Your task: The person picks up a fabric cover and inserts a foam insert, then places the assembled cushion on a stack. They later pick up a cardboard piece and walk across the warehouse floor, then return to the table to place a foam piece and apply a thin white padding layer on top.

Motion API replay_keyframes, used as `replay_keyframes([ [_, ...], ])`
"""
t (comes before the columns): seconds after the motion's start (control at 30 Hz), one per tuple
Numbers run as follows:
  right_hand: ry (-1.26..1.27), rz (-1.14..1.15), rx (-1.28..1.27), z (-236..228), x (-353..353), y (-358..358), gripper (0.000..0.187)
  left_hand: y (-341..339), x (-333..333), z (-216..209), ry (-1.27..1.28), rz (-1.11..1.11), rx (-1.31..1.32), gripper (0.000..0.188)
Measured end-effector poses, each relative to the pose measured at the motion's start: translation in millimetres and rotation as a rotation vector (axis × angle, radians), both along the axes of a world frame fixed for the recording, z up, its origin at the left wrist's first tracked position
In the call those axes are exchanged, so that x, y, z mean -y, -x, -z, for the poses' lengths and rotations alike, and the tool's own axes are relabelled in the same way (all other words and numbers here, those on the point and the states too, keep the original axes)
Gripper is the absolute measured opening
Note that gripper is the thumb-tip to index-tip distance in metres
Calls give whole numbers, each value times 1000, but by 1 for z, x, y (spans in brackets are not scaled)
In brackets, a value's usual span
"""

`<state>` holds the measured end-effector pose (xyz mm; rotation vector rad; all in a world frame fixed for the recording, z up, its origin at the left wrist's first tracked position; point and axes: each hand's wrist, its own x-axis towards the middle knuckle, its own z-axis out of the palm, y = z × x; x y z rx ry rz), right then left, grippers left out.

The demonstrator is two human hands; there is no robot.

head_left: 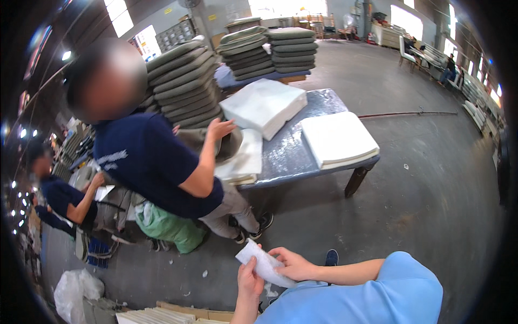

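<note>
Low in the head view, my left hand [250, 282] and my right hand [291, 263] both grip a small crumpled white piece of plastic wrap [263, 264], held close to my light blue sleeve [377, 291]. My left hand pinches its near lower edge; my right hand holds its right side. In front of me a co-worker in a dark blue shirt [145, 156] leans over a blue table [294, 148], one hand [220, 128] pressing a grey-green cushion cover [216, 143] over white foam.
White foam pads [339, 138] and a bigger foam block [264, 105] lie on the table. Tall stacks of grey-green cushions [183, 81] stand behind. A green bag [170, 227] and a white bag [75, 291] sit on the concrete floor. Another person [65, 197] works at left.
</note>
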<state>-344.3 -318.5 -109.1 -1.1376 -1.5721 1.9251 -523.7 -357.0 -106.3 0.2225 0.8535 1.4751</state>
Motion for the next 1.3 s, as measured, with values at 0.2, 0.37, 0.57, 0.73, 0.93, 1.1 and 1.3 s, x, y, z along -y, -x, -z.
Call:
replay_keyframes([
  [0.2,-126,419,-123,3,-70,-202,36,-151,-116,11,-14,384,-308,26],
  [0.37,-432,497,138,-38,-134,-292,26,-270,-196,0,-123,655,-517,27],
  [0.57,-199,832,-183,-18,-208,-349,14,-344,-260,-1,-104,890,-328,31],
  [0.73,4,920,-454,-4,-286,-364,12,-357,-309,27,-42,1037,-258,36],
  [0.93,211,785,-508,2,-383,-398,46,-351,-413,35,18,938,-344,33],
  [1.1,201,477,-362,-4,-464,-421,74,-340,-498,25,-80,1060,-770,34],
  [1.3,113,347,-22,27,-542,-422,46,-339,-554,28,-12,974,-893,31],
])
